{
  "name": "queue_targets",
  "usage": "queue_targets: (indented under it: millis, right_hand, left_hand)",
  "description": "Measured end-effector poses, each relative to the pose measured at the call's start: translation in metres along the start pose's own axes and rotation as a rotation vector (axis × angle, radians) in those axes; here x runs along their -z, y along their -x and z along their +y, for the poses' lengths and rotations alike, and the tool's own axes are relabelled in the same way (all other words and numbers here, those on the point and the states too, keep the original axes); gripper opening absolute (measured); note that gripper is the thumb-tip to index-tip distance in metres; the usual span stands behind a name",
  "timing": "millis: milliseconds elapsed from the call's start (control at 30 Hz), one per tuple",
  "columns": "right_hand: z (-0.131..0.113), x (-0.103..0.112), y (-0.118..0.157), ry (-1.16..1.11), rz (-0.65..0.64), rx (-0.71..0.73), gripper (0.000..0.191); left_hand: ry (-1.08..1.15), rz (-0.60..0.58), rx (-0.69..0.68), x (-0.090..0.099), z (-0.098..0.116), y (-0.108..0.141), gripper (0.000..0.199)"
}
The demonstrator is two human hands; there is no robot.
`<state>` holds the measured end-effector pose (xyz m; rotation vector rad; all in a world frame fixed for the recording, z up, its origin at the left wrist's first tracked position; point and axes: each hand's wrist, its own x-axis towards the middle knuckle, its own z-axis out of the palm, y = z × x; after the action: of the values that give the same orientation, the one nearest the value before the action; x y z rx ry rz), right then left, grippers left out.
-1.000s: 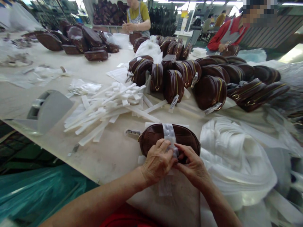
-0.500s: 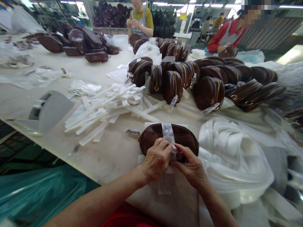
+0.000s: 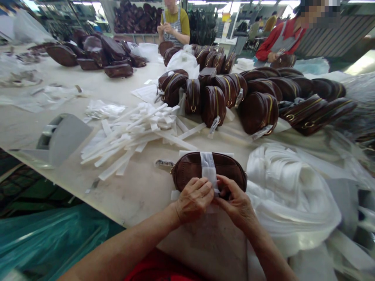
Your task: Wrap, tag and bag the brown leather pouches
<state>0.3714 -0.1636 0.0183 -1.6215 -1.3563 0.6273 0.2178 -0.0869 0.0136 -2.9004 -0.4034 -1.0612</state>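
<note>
A dark brown bag [image 3: 187,168] lies on the table in front of me, with a white strip [image 3: 208,164] running across its middle from the back edge to the front. My left hand [image 3: 197,198] is closed at the lower part of the strip, its fingertips pressed on it. From the right, my right hand [image 3: 234,199] pinches the strip's lower end at the bag's front edge, thumb below and fingers above. A wrapped zipper pull [image 3: 164,163] sticks out to the left of the bag.
Loose white strips [image 3: 131,136] are heaped at the left, near a grey tape dispenser [image 3: 66,136]. Brown bags [image 3: 213,105] stand in rows behind. A large white roll [image 3: 290,195] lies at the right. Two people [image 3: 175,23] work across the table.
The strip's lower part, which hung past the bag's front edge, now lies flatter against the bag. Both hands have shifted slightly down and right along it.
</note>
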Motion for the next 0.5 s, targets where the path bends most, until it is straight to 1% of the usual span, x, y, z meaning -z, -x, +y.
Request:
queue_targets:
  millis: [133,233,400,500]
  right_hand:
    - [0.001,0.001,-0.001,-0.006,-0.009,0.072,0.026]
    - [0.001,0.002,0.000,0.025,-0.009,0.107,0.014]
    - [0.001,0.002,0.001,0.077,-0.008,0.163,0.014]
    - [-0.002,0.002,0.004,0.124,-0.013,0.226,0.018]
  left_hand:
    - [0.081,-0.154,-0.017,0.007,-0.004,-0.002,0.022]
    - [0.140,-0.196,-0.024,0.013,-0.008,0.000,0.025]
    - [0.185,-0.225,-0.024,0.016,-0.012,0.002,0.036]
    - [0.143,-0.227,-0.043,0.013,-0.012,0.002,0.034]
